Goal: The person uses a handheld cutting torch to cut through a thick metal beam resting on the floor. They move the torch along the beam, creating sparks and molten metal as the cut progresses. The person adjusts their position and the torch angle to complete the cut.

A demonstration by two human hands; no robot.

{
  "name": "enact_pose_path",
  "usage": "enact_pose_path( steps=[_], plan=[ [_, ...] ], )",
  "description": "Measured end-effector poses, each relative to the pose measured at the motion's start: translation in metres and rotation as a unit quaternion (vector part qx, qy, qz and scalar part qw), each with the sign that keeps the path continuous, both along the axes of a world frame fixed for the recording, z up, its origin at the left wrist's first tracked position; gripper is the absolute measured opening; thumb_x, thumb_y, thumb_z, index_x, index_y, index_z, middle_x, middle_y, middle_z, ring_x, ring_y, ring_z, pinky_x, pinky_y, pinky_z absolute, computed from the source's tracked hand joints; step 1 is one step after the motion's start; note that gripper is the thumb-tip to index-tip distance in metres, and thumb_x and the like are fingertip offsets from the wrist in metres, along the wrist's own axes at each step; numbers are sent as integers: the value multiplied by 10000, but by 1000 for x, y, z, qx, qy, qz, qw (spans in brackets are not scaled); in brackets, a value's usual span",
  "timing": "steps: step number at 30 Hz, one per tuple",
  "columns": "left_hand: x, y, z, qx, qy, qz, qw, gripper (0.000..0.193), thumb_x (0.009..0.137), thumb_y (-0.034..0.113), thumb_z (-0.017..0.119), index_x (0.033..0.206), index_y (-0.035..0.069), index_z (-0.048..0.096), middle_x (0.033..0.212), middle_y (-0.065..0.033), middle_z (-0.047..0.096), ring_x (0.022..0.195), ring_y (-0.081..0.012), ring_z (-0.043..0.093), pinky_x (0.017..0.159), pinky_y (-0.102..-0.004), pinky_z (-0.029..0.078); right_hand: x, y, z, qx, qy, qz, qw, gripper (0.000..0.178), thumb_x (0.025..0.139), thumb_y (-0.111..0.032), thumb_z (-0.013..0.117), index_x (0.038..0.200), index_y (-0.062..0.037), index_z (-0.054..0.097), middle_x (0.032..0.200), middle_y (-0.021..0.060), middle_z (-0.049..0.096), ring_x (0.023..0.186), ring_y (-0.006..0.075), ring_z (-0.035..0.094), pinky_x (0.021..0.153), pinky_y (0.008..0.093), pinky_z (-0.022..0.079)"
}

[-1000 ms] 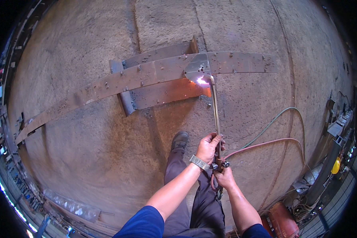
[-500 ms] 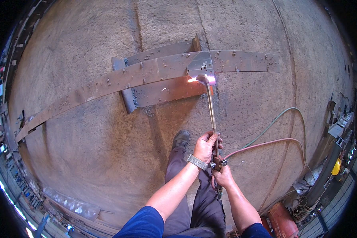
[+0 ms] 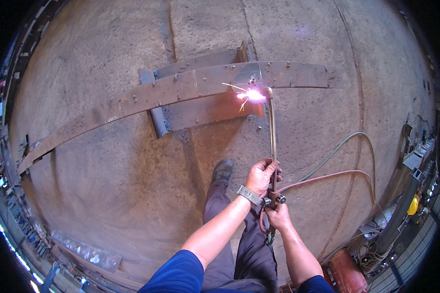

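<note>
My left hand (image 3: 262, 177) wraps round the tubes of a cutting torch (image 3: 272, 128), a watch on its wrist. Lower down, my right hand (image 3: 279, 217) grips the torch handle beside its valve knobs. The torch head sits at the near edge of a long, flat steel strip (image 3: 117, 106). A bright pink-white flame glares there, throwing sparks to the left, and hides the metal right under it. A grey plate (image 3: 244, 74) lies on the strip just beyond the flame. Beneath the strip is a steel channel piece (image 3: 200, 115), its right end glowing orange.
A green hose (image 3: 335, 150) and a red hose (image 3: 327, 178) run right from the torch across the concrete floor (image 3: 107, 180). My shoe (image 3: 223, 170) stands near the steel. A red cylinder (image 3: 348, 273) and a yellow helmet (image 3: 413, 205) are at the lower right.
The torch head has shifted right along the strip's near edge, and both hands moved slightly right with it. The flame is brighter, with sparks now flying left.
</note>
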State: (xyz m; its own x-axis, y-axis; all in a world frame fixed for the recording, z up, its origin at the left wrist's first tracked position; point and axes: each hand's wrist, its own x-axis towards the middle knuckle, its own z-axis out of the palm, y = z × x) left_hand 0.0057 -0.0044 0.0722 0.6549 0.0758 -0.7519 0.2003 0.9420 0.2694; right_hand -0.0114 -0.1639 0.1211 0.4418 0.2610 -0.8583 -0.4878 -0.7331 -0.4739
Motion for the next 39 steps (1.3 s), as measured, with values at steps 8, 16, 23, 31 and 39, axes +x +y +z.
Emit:
enact_pose_path(
  steps=[8,16,23,31,39],
  plan=[
    [22,-13,20,25,-45,-82,995,355,991,270,597,1227,6,607,1052,-122,708,913,-185,691,856,-318,554,23,-29,18,-4,-112,24,993,475,762,62,489,1224,-11,571,960,112,677,928,157,631,796,335,510],
    [-92,1,2,370,14,-443,817,476,945,384,581,1285,52,605,1253,-179,638,1197,-330,588,1007,-384,455,63,-78,22,66,-57,-25,996,657,759,151,427,1389,-32,401,1242,169,605,1069,243,645,857,356,515],
    [-202,-31,17,237,212,-619,718,847,870,580,590,1527,122,316,1600,-247,146,1479,-420,143,1204,-453,177,101,-72,8,72,-12,-96,993,622,818,139,473,1409,-41,401,1242,162,606,1081,235,636,866,340,504],
    [-180,-42,13,182,246,-630,714,673,895,458,568,1487,175,414,1605,-255,101,1471,-447,142,1205,-458,181,163,-66,9,91,11,-42,995,565,821,126,422,1365,-26,418,1243,180,607,1087,263,637,915,387,496],
    [-176,-48,11,186,252,-641,701,612,902,407,539,1465,183,453,1603,-261,94,1467,-454,144,1203,-477,179,152,-69,10,98,19,-59,993,622,811,125,415,1407,-52,385,1274,191,590,1099,261,631,938,387,489]
  ],
)
